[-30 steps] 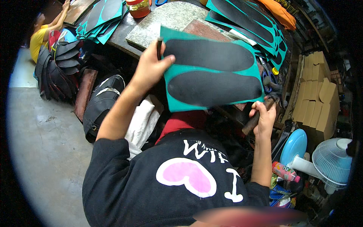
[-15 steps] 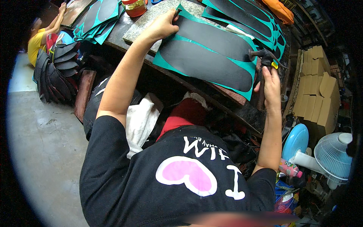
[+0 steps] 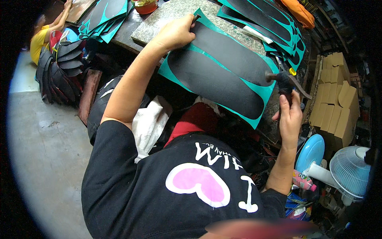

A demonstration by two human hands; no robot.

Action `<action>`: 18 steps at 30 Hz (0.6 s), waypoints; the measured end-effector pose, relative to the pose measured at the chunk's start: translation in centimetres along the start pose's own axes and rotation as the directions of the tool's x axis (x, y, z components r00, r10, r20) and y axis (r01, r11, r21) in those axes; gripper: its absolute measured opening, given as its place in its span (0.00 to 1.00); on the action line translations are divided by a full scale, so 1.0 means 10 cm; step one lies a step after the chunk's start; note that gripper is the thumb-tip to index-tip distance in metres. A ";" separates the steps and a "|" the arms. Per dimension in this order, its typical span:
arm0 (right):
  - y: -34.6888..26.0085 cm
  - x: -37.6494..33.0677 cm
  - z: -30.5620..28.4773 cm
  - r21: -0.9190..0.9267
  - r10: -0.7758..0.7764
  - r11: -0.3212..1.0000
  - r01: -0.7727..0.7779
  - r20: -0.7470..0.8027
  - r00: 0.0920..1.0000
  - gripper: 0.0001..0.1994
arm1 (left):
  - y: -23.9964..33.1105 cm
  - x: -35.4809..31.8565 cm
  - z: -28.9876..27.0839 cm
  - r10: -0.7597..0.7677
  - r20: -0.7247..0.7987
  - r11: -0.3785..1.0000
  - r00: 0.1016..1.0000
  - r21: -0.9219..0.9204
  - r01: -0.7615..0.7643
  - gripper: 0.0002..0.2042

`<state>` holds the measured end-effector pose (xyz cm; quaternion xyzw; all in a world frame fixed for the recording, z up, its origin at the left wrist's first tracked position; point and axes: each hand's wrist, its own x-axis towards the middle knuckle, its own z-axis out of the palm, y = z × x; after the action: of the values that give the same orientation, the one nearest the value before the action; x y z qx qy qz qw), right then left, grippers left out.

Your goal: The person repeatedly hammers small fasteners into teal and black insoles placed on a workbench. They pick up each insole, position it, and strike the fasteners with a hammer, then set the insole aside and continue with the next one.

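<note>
— Start at the hands; what is each one doing?

— The left hand [image 3: 175,34] lies palm down, fingers curled over the far corner of a teal sheet [image 3: 264,88] bearing two long black sole shapes [image 3: 217,67]; it pins that corner to the grey stone slab [image 3: 167,18]; the right hand [image 3: 289,115] is closed round the handle of a hammer [image 3: 284,79], its dark head raised just past the sheet's near right end.

— And where does the sheet lie?

— Slantwise across the bench edge, far end on the slab, near end hanging toward the person's lap; the hammer head sits just beside its right edge; whether it touches I cannot tell.

— What crowds around it?

— Beyond it, a stack of like teal sheets [image 3: 278,24] with an orange cloth [image 3: 296,10] at the far end; to the far left, another teal pile [image 3: 105,18] and a red jar [image 3: 145,4]; on the right, folded cardboard boxes [image 3: 334,103], a blue fan [image 3: 312,153] and a white fan [image 3: 350,173] below the right wrist.

— Anything in the way?

— The left forearm crosses over a dark bag [image 3: 101,107] and white cloth [image 3: 151,123]; black soles [image 3: 65,59] are heaped at the left, beside another person in yellow [image 3: 39,38]; the worker's black shirt [image 3: 159,187] hides the lap.
</note>
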<state>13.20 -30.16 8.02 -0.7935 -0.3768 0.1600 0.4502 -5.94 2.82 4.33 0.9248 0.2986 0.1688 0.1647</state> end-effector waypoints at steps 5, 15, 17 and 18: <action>0.01 0.23 0.04 -0.095 -0.004 0.995 0.007 0.032 0.999 0.19 | 0.12 -0.08 -0.05 0.046 -0.304 0.974 0.952 0.226 0.025 0.16; 0.13 0.36 0.18 -0.434 0.017 0.901 0.026 0.094 0.995 0.20 | 0.34 0.19 0.29 -0.240 -0.088 0.483 0.967 -0.875 0.041 0.08; 0.14 0.34 0.16 -0.434 0.015 0.901 0.028 0.096 0.995 0.21 | 0.32 0.17 0.41 -0.245 -0.185 0.715 0.952 -0.697 0.048 0.08; 0.15 0.35 0.16 -0.433 0.014 0.901 0.029 0.095 0.995 0.22 | 0.32 0.15 0.47 -0.277 -0.202 0.658 0.939 -0.753 0.032 0.08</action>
<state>15.20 -27.08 6.20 -0.8637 -0.4273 0.1083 0.2445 -1.23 0.32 1.79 0.7123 0.3041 0.3983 0.4914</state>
